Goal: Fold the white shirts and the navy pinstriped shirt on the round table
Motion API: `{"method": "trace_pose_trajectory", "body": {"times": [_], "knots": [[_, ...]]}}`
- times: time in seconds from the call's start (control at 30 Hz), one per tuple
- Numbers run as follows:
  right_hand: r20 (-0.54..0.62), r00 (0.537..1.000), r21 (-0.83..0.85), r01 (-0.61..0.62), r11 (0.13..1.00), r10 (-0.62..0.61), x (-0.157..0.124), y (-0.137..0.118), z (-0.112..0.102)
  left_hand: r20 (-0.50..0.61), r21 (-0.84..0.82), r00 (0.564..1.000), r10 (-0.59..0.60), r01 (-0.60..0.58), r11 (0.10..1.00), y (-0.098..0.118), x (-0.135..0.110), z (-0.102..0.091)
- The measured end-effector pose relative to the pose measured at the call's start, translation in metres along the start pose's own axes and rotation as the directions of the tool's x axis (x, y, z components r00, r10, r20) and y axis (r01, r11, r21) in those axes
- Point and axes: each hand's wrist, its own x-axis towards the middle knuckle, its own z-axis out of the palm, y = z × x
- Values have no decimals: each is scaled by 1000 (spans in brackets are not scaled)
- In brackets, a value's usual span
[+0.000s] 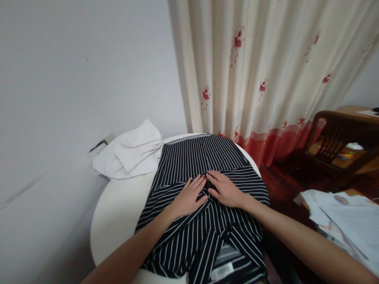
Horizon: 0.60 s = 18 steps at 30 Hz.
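Pressing striped garment [204, 221] to worktop [118, 213] directly under flat, loosely spread left hand [188, 198] and right hand [226, 190], pinching nothing, looking about half done: smooth beyond hands, rumpled on near side.

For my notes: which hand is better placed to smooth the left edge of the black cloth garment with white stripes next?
Probably the left hand: it rests nearer that edge of the garment; the right hand would reach past it.

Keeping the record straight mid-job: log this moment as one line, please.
left hand: open, on striped shirt | right hand: open, on shirt | shirt: spread on white table | white cloth: on table edge, left of shirt
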Motion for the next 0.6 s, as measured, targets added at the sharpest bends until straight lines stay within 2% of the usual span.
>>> {"method": "trace_pose_trajectory", "body": {"times": [0.13, 0.23, 0.3, 0.37, 0.47, 0.53, 0.6], "knots": [[145, 989, -29, -34, 999, 38, -2, 2, 24, 82, 28, 997, -3, 1, 1000, 5, 2, 4], [196, 980, 68, -35, 997, 21, -5, 5, 13, 95, -6, 995, -10, 10, 1000, 4, 4, 0], [137, 991, 147, -25, 989, 4, -12, 11, -9, 120, -72, 993, 11, -2, 997, 3, 0, -11], [-6, 1000, 189, -4, 982, 5, -30, 20, -36, 167, -155, 984, 65, -39, 987, 8, -11, -28], [-143, 989, 201, -11, 979, 40, -76, 39, -68, 250, -266, 953, 171, -102, 959, 32, -40, -58], [-247, 964, 194, -50, 980, 98, -116, 49, -73, 273, -348, 934, 229, -126, 929, 56, -63, -72], [-322, 937, 192, -75, 979, 135, -154, 52, -65, 306, -428, 899, 314, -164, 889, 79, -84, -77]]}}
